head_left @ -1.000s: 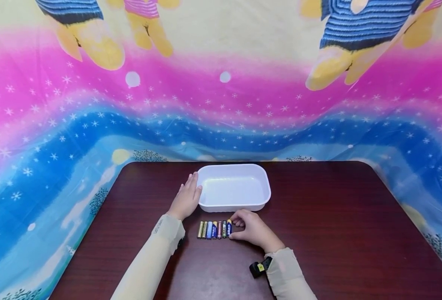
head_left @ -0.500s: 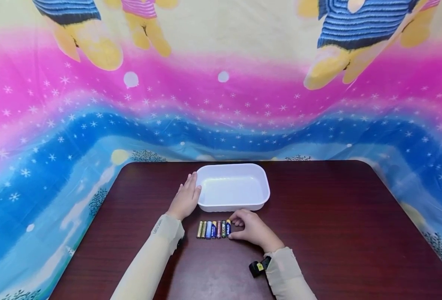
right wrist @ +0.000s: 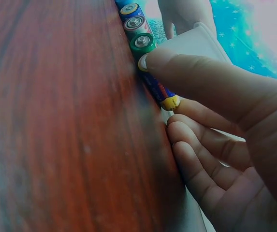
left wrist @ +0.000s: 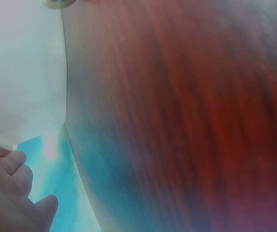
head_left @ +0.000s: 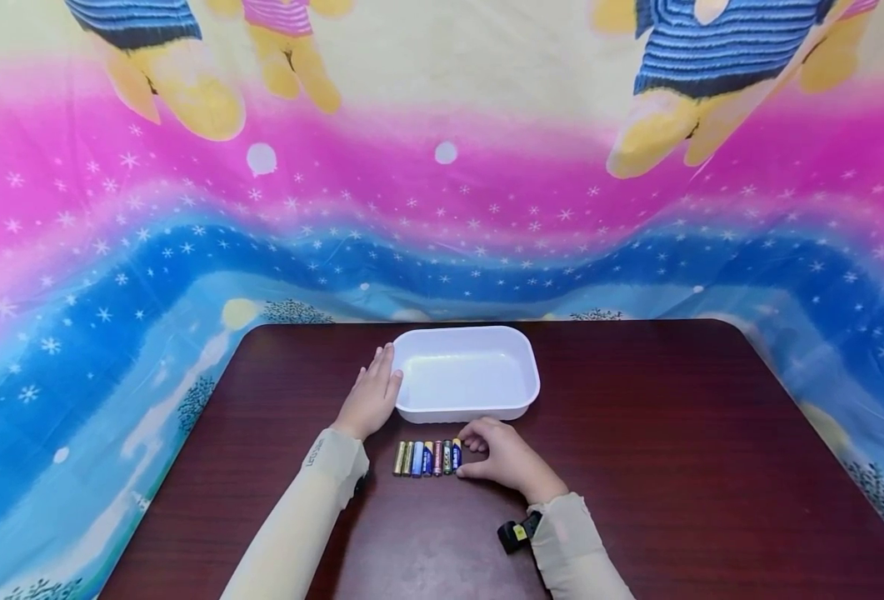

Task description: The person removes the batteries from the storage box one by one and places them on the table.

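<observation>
In the head view, a row of several AA-size batteries (head_left: 417, 459) lies side by side on the table, in gold, blue, red and green wrappers. My right hand (head_left: 512, 457) is at the row's right end. Its thumb and index finger pinch the two ends of a blue and yellow battery (right wrist: 163, 93), which lies against the others. Behind the row stands a white rectangular plastic basin (head_left: 467, 415). The left hand (head_left: 372, 397) lies against the basin's left side with straight fingers; in the left wrist view its fingers are partly cut off by the frame.
The dark red wooden table (head_left: 651, 467) reaches well past the basin on both sides. A patterned cloth (head_left: 442, 200) hangs right behind its far edge. On the right wrist sits a black strap device (head_left: 518, 533).
</observation>
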A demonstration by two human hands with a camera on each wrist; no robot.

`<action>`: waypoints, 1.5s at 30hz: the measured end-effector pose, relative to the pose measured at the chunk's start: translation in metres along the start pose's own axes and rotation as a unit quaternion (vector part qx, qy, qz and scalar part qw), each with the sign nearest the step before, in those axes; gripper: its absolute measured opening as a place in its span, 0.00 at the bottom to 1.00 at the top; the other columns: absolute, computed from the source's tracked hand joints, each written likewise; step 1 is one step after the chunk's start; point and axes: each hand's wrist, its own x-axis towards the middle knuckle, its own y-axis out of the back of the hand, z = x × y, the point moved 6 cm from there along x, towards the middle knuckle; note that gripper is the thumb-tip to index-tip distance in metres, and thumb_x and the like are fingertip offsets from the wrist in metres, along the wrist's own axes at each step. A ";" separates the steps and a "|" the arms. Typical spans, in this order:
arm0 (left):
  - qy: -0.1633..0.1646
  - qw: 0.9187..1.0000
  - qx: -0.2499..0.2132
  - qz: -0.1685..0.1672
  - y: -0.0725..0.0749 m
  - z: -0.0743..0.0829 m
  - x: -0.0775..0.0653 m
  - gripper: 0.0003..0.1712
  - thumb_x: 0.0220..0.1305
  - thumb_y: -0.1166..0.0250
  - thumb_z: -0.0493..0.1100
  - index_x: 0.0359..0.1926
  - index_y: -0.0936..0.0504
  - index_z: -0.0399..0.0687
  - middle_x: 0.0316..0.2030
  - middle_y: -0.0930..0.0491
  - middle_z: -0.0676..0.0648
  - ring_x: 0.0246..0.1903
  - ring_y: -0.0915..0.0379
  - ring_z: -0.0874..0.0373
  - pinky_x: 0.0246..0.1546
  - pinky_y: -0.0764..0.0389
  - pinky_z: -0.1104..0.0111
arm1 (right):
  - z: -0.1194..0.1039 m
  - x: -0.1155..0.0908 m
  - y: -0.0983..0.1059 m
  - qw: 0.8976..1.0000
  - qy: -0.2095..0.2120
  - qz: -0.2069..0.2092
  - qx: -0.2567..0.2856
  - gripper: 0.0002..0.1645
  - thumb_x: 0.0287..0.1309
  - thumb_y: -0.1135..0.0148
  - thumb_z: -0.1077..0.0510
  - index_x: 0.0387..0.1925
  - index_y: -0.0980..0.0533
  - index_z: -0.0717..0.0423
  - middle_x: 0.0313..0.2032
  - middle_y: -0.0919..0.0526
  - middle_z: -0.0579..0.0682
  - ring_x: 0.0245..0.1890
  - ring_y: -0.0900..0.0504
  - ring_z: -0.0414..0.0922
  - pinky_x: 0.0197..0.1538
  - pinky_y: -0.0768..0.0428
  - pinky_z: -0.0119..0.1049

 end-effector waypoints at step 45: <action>0.002 1.000 0.003 -0.001 -0.001 0.000 0.000 0.36 0.83 0.63 0.54 0.81 0.57 0.40 0.80 0.54 0.40 0.79 0.62 0.48 0.76 0.54 0.46 | -0.017 -0.006 0.021 1.000 0.029 0.000 0.000 0.09 0.64 0.32 0.56 0.44 0.17 0.56 0.37 0.16 0.44 0.37 0.20 0.38 0.43 0.17 0.38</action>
